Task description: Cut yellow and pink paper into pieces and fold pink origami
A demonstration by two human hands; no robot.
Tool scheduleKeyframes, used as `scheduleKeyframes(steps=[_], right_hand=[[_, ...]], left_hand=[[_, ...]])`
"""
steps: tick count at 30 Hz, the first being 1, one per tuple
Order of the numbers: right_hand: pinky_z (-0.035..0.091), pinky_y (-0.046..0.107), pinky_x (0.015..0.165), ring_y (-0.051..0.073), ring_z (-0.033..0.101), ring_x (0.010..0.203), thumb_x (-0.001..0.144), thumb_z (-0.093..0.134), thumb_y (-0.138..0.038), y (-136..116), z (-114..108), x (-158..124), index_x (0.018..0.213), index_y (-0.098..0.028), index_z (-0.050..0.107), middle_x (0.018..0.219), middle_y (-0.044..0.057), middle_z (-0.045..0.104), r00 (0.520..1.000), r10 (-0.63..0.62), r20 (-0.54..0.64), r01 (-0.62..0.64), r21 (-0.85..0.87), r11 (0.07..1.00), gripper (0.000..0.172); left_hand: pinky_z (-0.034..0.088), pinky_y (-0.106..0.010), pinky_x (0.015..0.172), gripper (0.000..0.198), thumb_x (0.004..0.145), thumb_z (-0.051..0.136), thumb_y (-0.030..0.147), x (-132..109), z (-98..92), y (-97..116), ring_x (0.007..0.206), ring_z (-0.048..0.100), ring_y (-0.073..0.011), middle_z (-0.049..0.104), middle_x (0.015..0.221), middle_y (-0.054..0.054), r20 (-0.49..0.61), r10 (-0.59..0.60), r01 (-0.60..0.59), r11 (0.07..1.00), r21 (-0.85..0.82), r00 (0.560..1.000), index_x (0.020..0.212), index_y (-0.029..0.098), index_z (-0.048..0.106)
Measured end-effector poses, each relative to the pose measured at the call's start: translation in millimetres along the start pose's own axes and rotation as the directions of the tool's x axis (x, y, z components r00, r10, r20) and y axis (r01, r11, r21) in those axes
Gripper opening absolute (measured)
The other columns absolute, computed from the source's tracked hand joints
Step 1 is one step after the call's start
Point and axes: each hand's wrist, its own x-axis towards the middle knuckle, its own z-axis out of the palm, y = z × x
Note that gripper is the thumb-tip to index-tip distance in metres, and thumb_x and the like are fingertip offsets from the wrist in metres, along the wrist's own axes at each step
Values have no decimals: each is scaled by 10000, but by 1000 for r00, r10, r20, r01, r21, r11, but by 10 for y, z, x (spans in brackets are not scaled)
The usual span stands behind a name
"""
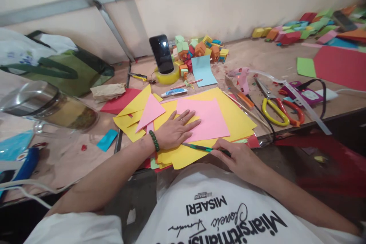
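Note:
My left hand (178, 129) lies flat with its fingers spread, pressing on a pink paper sheet (210, 120). Under that sheet is a stack of yellow paper (237, 116) at the table's front edge. In my right hand (233, 156) is a slim green and black craft knife (200, 148), held low along the pink sheet's near edge with its tip pointing left, close to my left palm. A folded pink paper triangle (151, 109) rests left of my left hand, on cut yellow pieces (127, 124).
A phone (161, 54) stands in a yellow tape roll (168, 77), beside piled small paper boxes (200, 48). To the right lie scissors (273, 105), a pink glue gun (242, 78) and red paper (340, 66). On the left are a glass tea jug (71, 112) and a green bag (65, 72).

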Motion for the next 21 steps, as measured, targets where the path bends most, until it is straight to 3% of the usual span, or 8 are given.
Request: scheduleKeyframes(steps=[5,8,11,13,16,19,21], right_hand=[[432,262,596,161,632,628,935,452,-369,3,22,-5,846,-217,588,704,5,692,999,17,33,-19,36,999,222],[431,255,597,152,611,637,942,456,-393,58,-111,-111,870,-220,615,718,-1,685,1000,3,25,-4,46,999,246],[436,252,592,150,587,635,938,460,-418,136,-349,-233,873,-221,622,720,1,667,991,40,-127,-38,16,999,263],[444,266,597,159,585,622,938,438,-418,207,-487,-249,895,-215,610,739,18,669,943,89,-320,-105,-32,994,270],[464,300,621,201,625,678,932,402,-393,384,-566,-132,977,-202,603,843,71,698,833,84,-547,-191,-142,971,281],[490,343,686,265,657,869,920,372,-332,639,-511,66,1039,-175,604,990,133,705,764,-13,-645,-202,-259,944,304],[493,357,688,273,660,858,915,356,-299,800,-457,179,1043,-161,609,956,140,708,722,-66,-688,-218,-317,923,314]], left_hand=[[145,-554,1131,558,990,136,498,-29,-49,25,1478,107,-275,117,1614,-57,2,-4,4,999,-36,1000,1516,320,190],[148,-547,1140,585,979,155,540,-59,-98,44,1471,136,-286,148,1609,-77,-12,-8,7,998,-69,1000,1505,300,244],[198,-560,1126,633,944,283,607,-61,-134,60,1446,206,-322,222,1587,-120,-34,-18,16,997,-75,999,1476,267,319],[280,-533,1096,624,914,404,598,-44,-153,86,1388,316,-333,332,1532,-149,-93,-33,27,997,-67,995,1424,240,402],[417,-464,983,527,863,549,518,-7,-168,156,1192,494,-318,530,1305,-171,-179,-88,76,995,-69,980,1273,187,531],[469,-427,863,416,808,619,469,27,-151,227,1004,556,-293,580,1073,-134,-194,-226,202,970,-139,955,1090,166,574],[470,-396,811,389,758,658,441,44,-133,264,930,567,-269,570,1023,-105,-152,-342,299,921,-248,927,1018,169,559]])
